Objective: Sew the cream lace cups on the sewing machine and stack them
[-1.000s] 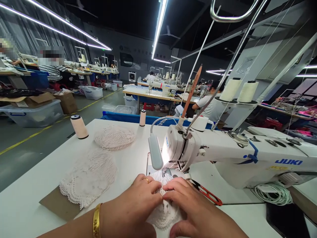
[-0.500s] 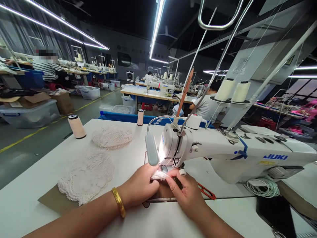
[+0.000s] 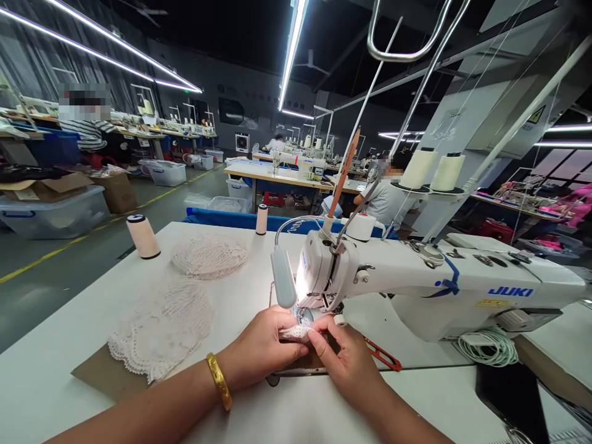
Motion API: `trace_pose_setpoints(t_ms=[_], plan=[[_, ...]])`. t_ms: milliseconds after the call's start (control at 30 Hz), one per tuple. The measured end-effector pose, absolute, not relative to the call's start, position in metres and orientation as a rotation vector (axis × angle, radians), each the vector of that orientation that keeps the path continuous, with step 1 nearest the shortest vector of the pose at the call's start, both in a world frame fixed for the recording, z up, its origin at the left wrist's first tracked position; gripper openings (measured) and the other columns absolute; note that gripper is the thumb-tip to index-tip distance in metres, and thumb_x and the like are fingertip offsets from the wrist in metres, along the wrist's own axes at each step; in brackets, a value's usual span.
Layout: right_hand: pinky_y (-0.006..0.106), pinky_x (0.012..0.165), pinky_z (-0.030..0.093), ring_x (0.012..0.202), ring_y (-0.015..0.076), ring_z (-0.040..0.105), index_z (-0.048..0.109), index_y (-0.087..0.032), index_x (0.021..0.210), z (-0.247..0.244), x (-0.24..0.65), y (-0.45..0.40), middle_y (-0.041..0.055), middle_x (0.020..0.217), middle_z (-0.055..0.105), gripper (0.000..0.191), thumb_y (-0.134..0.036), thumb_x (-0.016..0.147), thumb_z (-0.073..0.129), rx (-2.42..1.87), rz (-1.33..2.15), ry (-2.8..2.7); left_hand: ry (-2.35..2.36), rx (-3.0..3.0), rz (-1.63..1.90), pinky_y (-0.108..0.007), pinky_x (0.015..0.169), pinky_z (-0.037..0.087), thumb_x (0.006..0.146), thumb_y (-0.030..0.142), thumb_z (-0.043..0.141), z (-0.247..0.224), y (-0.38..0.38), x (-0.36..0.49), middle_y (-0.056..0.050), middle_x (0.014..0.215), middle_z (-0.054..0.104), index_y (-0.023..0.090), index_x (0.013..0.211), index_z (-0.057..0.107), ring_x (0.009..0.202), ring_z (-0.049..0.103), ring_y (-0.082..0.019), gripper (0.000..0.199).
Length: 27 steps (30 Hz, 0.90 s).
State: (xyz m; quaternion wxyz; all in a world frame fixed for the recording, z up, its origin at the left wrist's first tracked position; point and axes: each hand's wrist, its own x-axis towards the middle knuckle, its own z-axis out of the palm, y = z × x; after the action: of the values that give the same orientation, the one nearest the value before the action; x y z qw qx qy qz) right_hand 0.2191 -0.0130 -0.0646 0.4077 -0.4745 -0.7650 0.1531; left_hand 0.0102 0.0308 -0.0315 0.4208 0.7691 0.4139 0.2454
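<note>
A small piece of pale lace (image 3: pixel 295 333) is pinched between my two hands, just in front of the needle area of a white sewing machine (image 3: pixel 388 262). My left hand (image 3: pixel 268 342) grips its left side, thumb pointing right. The thumb and fingertips of my right hand (image 3: pixel 345 351) close on its right end. The machine's lamp (image 3: pixel 283 277) lights the spot from above. Its needle and presser foot are mostly hidden by the machine head and my fingers. To the left, two heaps of lace, a nearer lace pile (image 3: pixel 161 327) and a farther lace pile (image 3: pixel 210 255), lie on the white table (image 3: pixel 240 407).
Two thread cones, a larger peach cone (image 3: pixel 143 237) and a smaller peach cone (image 3: pixel 262 219), stand at the table's far side. An orange-red tool (image 3: pixel 383 355) lies right of my right hand, with a coiled pale cable (image 3: pixel 488 349) beyond. Co-workers sit at other machines behind.
The lace between my hands has shifted slightly, and my left thumb has moved a little right, closer to my right fingertips. Both hands keep their grip by the machine head.
</note>
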Motion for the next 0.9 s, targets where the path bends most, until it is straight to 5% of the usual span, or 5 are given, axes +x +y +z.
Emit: trace_pose_setpoints(t_ms=[200, 900], plan=[[0.03, 0.074, 0.043, 0.077, 0.0178, 0.058, 0.055, -0.024, 0.088, -0.059, 0.227, -0.02, -0.002, 0.083, 0.064, 0.024, -0.025, 0.112, 0.051, -1.04, 0.251, -2.275, 0.724, 2.393, 0.8, -0.029, 0.072, 0.042, 0.099, 0.023, 0.062, -0.046, 0.02, 0.002, 0.0, 0.078, 0.061, 0.019, 0.068, 0.06, 0.076, 0.055, -0.017, 0.032], [0.03, 0.066, 0.038, 0.072, 0.0188, 0.058, 0.052, -0.024, 0.084, -0.061, 0.232, -0.011, 0.0, 0.08, 0.063, 0.026, -0.014, 0.108, 0.052, -1.062, -0.035, -2.426, 0.764, 2.718, 1.006, -0.03, 0.066, 0.036, 0.089, 0.002, 0.06, -0.063, 0.027, 0.002, -0.001, 0.081, 0.062, 0.019, 0.071, 0.06, 0.074, 0.052, -0.018, 0.025]])
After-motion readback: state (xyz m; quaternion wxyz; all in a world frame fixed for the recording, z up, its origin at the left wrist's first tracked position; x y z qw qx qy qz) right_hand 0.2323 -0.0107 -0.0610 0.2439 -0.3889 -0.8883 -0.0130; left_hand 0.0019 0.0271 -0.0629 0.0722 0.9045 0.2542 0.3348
